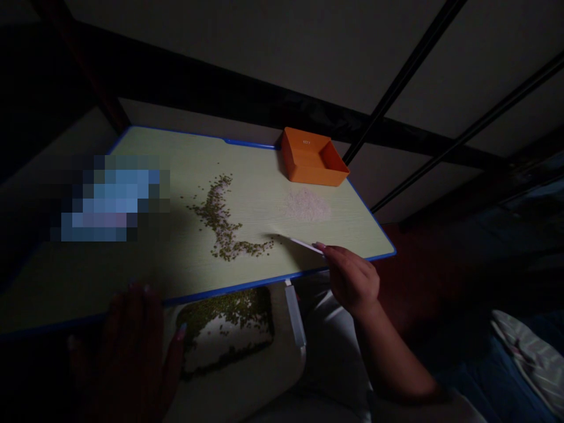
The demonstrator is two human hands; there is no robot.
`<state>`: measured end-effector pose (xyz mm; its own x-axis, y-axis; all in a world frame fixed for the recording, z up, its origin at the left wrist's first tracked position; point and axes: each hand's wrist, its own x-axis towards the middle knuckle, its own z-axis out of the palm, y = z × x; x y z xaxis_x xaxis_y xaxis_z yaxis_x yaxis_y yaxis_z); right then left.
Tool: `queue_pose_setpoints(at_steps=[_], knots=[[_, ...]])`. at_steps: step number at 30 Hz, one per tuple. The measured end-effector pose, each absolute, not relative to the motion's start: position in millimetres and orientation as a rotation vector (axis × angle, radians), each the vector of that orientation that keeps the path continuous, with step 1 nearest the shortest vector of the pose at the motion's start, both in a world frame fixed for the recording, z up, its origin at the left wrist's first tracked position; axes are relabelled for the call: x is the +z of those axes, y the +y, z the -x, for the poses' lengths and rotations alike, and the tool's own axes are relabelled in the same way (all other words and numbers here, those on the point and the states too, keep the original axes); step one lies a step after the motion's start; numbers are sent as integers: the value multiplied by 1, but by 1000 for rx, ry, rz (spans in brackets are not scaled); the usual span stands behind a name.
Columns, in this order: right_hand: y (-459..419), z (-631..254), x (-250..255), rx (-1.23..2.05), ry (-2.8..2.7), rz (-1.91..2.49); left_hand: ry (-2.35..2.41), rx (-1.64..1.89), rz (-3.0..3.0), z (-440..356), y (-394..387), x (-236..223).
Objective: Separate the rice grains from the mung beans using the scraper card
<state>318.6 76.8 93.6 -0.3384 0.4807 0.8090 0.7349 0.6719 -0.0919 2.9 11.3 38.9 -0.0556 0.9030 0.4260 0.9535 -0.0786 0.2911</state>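
My right hand (352, 279) pinches a thin brush with a white handle (302, 242). Its dark, blurred tip hovers at or just above the table, beside the right end of a scattered heap of small green beans (218, 217), which has some pale grains mixed in. To the right lies a loose patch of pale grains (306, 204) like rice. My left hand (132, 335), in deep shadow, has its fingers spread at the table's front edge. Close to its thumb, below the tabletop, is a pale tray (215, 335) strewn with more green beans.
An orange open box (319, 173) stands at the table's back right corner. The pale green table (259, 176) has a blue rim, with a dark-framed wall behind it. A blurred bright screen-like object (114, 197) lies at left. Blue and striped cloth (524, 358) is at lower right.
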Motion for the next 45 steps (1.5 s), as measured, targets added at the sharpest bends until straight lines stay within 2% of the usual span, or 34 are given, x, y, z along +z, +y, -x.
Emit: queue_pose_setpoints(at_steps=[32, 45], knots=[[62, -324, 97, -368, -2054, 988, -2042, -806, 2102, 1, 11, 36], [45, -304, 109, -189, -2177, 830, -2064, -788, 2100, -1, 9, 41]])
